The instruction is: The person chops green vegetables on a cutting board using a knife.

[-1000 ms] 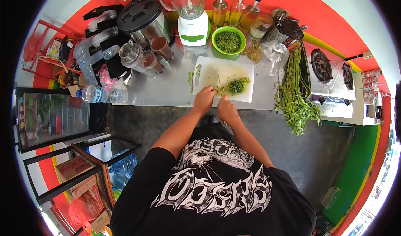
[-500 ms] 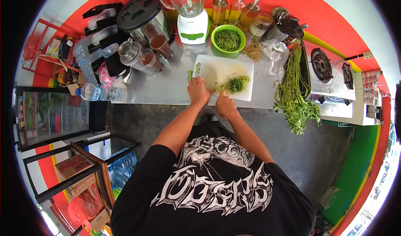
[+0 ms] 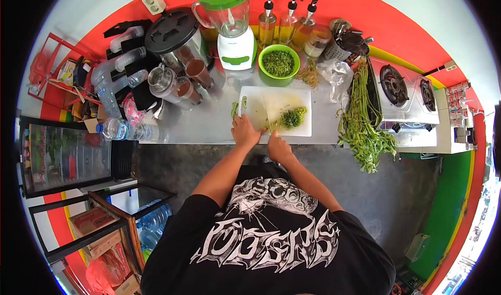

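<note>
A white cutting board (image 3: 300,94) lies at the counter's front edge. My left hand (image 3: 246,131) is closed and pressed down at the board's left side, over green leafy stems (image 3: 235,109) whose leaves stick out beyond its fingers. Close beside it, my right hand (image 3: 279,149) is closed at the board's front edge around what looks like a knife (image 3: 266,107). The thin blade points away from me across the board; the handle is hidden. To the right of the blade sits a small heap of chopped greens (image 3: 293,117).
Behind the board stands a green bowl (image 3: 265,76) full of chopped greens. A blender (image 3: 235,50), pump bottles (image 3: 267,26) and a plastic bag (image 3: 336,76) are at the back. Long leafy stalks (image 3: 362,123) hang over the edge beside the stove (image 3: 404,97). A water bottle (image 3: 125,130) lies left.
The view has tilted, so the counter and board appear lower. Both hands stay at the same part of the board, with hardly any visible movement.
</note>
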`<move>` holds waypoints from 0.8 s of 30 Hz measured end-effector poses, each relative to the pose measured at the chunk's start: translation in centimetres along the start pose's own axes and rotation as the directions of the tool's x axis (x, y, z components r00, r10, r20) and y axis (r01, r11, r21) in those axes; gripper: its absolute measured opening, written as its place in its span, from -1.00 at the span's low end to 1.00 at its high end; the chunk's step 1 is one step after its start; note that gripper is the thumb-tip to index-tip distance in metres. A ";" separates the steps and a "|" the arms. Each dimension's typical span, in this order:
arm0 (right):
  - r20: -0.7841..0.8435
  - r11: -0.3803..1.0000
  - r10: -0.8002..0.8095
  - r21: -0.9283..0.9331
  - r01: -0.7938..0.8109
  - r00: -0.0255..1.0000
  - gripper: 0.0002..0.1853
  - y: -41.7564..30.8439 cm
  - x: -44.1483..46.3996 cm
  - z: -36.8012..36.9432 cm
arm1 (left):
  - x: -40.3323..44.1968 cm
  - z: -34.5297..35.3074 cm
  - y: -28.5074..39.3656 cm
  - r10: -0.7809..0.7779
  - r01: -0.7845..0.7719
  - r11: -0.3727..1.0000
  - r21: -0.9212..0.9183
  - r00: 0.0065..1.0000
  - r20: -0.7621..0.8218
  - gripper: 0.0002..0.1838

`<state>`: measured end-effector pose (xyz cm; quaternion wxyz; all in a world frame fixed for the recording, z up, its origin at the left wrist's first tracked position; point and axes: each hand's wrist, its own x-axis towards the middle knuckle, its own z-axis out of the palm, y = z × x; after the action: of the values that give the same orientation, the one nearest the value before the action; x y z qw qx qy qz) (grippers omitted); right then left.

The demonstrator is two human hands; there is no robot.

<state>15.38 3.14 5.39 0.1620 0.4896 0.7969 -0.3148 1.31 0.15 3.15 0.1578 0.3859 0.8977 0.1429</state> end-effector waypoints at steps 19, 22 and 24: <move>-0.039 0.996 -0.084 -0.026 0.083 0.996 -0.66 0.9 0.0 0.7 | -2.8 0.6 -2.0 0.539 -0.544 0.827 -0.142 0.839 -0.081 -0.86; 0.026 0.995 -0.078 -0.062 0.080 0.997 -0.65 0.6 1.1 0.2 | -2.5 0.7 -2.2 0.542 -0.545 0.818 -0.182 0.837 -0.071 -0.79; 0.028 0.994 -0.074 -0.073 0.076 0.997 -0.65 0.4 0.5 -0.4 | -2.2 0.6 -2.3 0.548 -0.547 0.812 -0.203 0.835 -0.057 -0.80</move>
<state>15.48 3.87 5.22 0.1780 0.4491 0.8237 -0.2970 1.51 -2.97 2.14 0.1521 0.6089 0.7280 0.2757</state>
